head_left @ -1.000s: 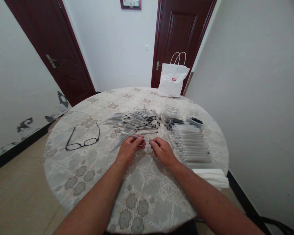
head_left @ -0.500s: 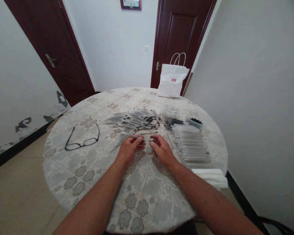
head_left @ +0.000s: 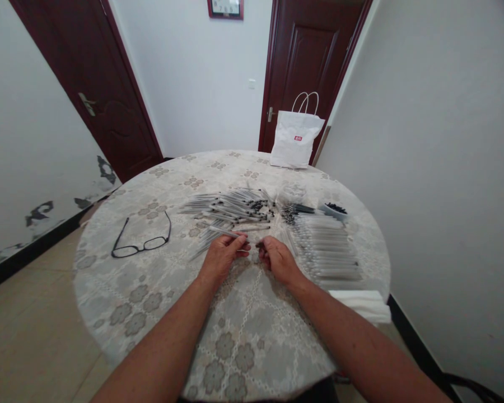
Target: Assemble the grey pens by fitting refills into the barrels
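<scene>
My left hand is closed around a slim translucent pen barrel, which points up and to the left. A short gap to the right, my right hand pinches a small dark piece between thumb and forefinger, its other fingers curled under. That piece is too small to name for certain. Just beyond both hands lies a loose heap of similar pens with dark tips. To the right, white pen barrels are stacked in a neat row.
Black-framed glasses lie on the left of the round cloth-covered table. A small bowl of black parts and a clear bag are at the right. White folded material sits at the right edge; a white paper bag stands behind.
My right hand's fingers have drawn together and curled in, with a small dark piece now showing at the fingertips. The left hand and its pen barrel have hardly moved.
</scene>
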A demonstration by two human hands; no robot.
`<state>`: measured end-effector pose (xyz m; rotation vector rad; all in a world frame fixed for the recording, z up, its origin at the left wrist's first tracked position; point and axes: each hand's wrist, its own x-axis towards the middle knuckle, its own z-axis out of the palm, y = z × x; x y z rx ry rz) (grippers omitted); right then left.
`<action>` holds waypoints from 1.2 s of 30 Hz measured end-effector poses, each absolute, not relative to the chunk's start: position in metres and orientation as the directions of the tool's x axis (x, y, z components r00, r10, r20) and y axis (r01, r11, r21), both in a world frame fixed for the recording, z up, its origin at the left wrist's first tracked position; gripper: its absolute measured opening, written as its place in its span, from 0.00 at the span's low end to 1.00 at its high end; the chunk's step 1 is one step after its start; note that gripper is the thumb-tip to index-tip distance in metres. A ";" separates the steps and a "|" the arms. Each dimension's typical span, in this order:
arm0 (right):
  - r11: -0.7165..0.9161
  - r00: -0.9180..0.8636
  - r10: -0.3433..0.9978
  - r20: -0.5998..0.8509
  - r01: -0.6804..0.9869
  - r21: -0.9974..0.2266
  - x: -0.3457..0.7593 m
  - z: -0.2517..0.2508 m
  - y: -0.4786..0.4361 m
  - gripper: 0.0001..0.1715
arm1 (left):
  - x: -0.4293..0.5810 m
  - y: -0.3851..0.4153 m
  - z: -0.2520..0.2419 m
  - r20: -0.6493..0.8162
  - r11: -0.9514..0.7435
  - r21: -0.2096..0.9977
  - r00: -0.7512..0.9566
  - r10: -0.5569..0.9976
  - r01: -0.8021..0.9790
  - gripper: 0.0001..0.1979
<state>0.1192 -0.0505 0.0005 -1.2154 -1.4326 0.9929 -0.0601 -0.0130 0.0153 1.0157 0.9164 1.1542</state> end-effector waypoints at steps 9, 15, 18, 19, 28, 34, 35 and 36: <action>0.182 0.016 0.983 0.185 0.113 -0.977 0.117 -0.001 -0.051 0.23 | -0.060 -0.014 0.016 -0.070 0.118 0.946 0.164 0.984 -0.301 0.20; 0.154 -0.007 0.988 0.156 0.211 -0.965 0.117 0.003 -0.051 0.23 | -0.061 -0.012 0.012 -0.063 0.112 0.948 0.167 0.984 -0.298 0.20; 0.180 0.039 0.981 0.190 0.190 -0.965 0.117 0.000 -0.049 0.15 | -0.060 -0.012 0.013 -0.079 0.127 0.941 0.161 0.984 -0.313 0.20; 0.193 0.064 0.976 0.207 0.175 -0.965 0.117 -0.001 -0.049 0.14 | -0.060 -0.012 0.013 -0.087 0.137 0.934 0.160 0.983 -0.330 0.19; 0.285 0.045 0.944 0.327 0.388 -0.877 0.118 0.006 -0.053 0.10 | -0.058 -0.013 0.018 -0.079 0.169 0.852 0.197 0.977 -0.496 0.19; 0.270 0.056 0.935 0.351 0.530 -0.804 0.124 0.021 -0.056 0.05 | -0.061 -0.009 0.018 -0.057 0.113 0.880 0.132 0.990 -0.461 0.19; 0.272 0.040 0.935 0.353 0.557 -0.784 0.128 0.024 -0.057 0.05 | -0.061 -0.008 0.018 -0.058 0.105 0.886 0.118 0.991 -0.452 0.19; 0.278 0.008 0.937 0.348 0.586 -0.761 0.133 0.028 -0.058 0.05 | -0.061 -0.008 0.017 -0.060 0.101 0.892 0.107 0.992 -0.440 0.19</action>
